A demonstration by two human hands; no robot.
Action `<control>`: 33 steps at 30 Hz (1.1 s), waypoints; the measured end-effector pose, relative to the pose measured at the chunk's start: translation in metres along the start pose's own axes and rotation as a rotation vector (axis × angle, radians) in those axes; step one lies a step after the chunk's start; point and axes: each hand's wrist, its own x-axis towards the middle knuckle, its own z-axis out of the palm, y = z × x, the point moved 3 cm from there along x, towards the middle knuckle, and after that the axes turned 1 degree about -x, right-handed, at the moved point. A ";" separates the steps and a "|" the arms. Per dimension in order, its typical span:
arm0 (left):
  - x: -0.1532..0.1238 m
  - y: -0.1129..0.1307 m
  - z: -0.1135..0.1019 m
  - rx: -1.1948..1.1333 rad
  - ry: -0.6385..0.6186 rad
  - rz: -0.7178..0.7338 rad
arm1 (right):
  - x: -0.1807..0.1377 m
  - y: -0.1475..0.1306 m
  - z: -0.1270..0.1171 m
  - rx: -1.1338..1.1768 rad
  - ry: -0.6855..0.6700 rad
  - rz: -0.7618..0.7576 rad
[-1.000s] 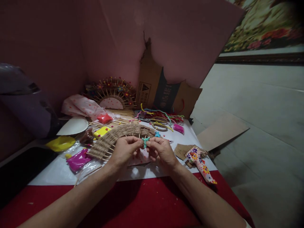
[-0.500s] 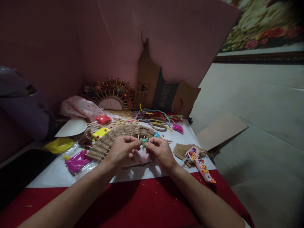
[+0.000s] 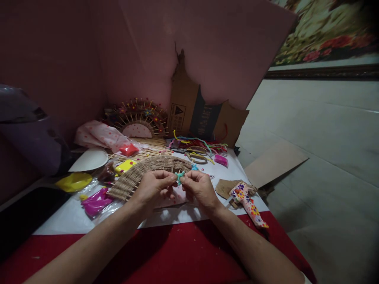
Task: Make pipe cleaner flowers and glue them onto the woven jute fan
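Note:
Between my two hands is a small green flower-shaped piece (image 3: 179, 177), pinched from both sides by the fingertips. My left hand (image 3: 155, 187) grips its left side with thumb and forefinger; my right hand (image 3: 199, 187) holds its right side the same way. Just behind them curves a fan-shaped frame (image 3: 154, 162) woven of brown cord over thin sticks. A blue flower-shaped piece (image 3: 194, 167) sits by the frame's right end. Under the hands lies part of a pale dotted cloth panel (image 3: 168, 200), mostly hidden.
Scissors (image 3: 197, 157) and coloured fuzzy stems (image 3: 213, 146) lie behind. A flowered glue gun (image 3: 247, 201) rests at right on torn cardboard (image 3: 223, 188). Purple clay (image 3: 96, 202) and yellow clay (image 3: 74, 182) are at left. A finished-looking fan (image 3: 139, 128) leans against the wall.
Almost nothing differs. Both hands keep their pinch on the green flower-shaped piece, with only a slight shift of the whole view.

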 end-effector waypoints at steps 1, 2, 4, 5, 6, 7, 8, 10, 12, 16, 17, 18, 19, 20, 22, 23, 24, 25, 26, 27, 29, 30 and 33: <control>0.000 0.000 0.000 -0.008 -0.027 -0.016 | 0.000 0.000 0.000 -0.009 -0.001 -0.004; 0.000 0.001 0.001 -0.011 -0.046 -0.031 | 0.000 -0.001 0.000 -0.013 -0.006 -0.004; -0.001 0.002 0.001 0.013 -0.070 -0.049 | 0.001 0.000 0.000 -0.017 -0.034 0.007; -0.001 0.003 0.001 0.035 -0.069 -0.052 | 0.001 0.000 -0.001 -0.019 -0.051 0.015; -0.001 0.003 0.001 0.058 -0.060 -0.049 | 0.001 0.000 -0.001 -0.020 -0.068 0.023; 0.000 0.004 0.001 0.077 -0.049 -0.044 | 0.001 0.000 -0.001 -0.020 -0.085 0.032; 0.001 0.003 0.001 0.088 -0.041 -0.044 | 0.001 0.000 -0.001 -0.015 -0.102 0.041; 0.003 0.001 -0.001 0.085 -0.030 -0.050 | 0.001 -0.001 -0.002 -0.004 -0.134 0.049; 0.006 -0.001 -0.002 0.090 -0.034 -0.047 | 0.001 -0.001 -0.002 0.005 -0.165 0.046; 0.009 -0.001 -0.005 0.101 -0.039 -0.021 | 0.001 -0.001 -0.003 0.039 -0.192 0.056; 0.009 -0.001 -0.005 0.101 -0.043 -0.024 | 0.001 -0.001 -0.003 0.049 -0.195 0.063; 0.008 0.000 -0.005 0.102 -0.051 -0.025 | 0.001 -0.001 -0.003 0.052 -0.198 0.066; 0.008 0.000 -0.004 0.101 -0.060 -0.026 | 0.002 -0.001 -0.003 0.048 -0.203 0.067; 0.007 0.000 -0.003 0.094 -0.067 -0.028 | 0.002 -0.001 -0.003 0.039 -0.209 0.063; 0.006 0.000 -0.002 0.065 -0.069 -0.036 | 0.002 -0.002 -0.004 0.014 -0.221 0.059; 0.006 0.000 -0.002 0.054 -0.060 -0.037 | 0.003 -0.003 -0.004 0.003 -0.223 0.059; 0.006 0.000 -0.002 0.047 -0.050 -0.039 | 0.003 -0.003 -0.005 -0.004 -0.225 0.061; 0.006 0.000 -0.002 0.041 -0.040 -0.038 | 0.004 -0.002 -0.005 -0.008 -0.225 0.064; 0.006 0.000 -0.002 0.037 -0.030 -0.032 | 0.004 -0.002 -0.006 -0.011 -0.225 0.065; 0.007 0.000 -0.003 0.032 -0.022 -0.022 | 0.005 -0.001 -0.006 -0.013 -0.225 0.064; 0.007 0.002 -0.003 0.019 -0.004 -0.006 | 0.006 0.000 -0.006 -0.008 -0.217 0.057; 0.007 0.003 -0.003 0.010 0.009 -0.006 | 0.006 0.000 -0.005 -0.007 -0.209 0.048; 0.005 0.004 -0.002 -0.023 0.051 -0.023 | 0.005 -0.001 -0.002 -0.045 -0.169 -0.021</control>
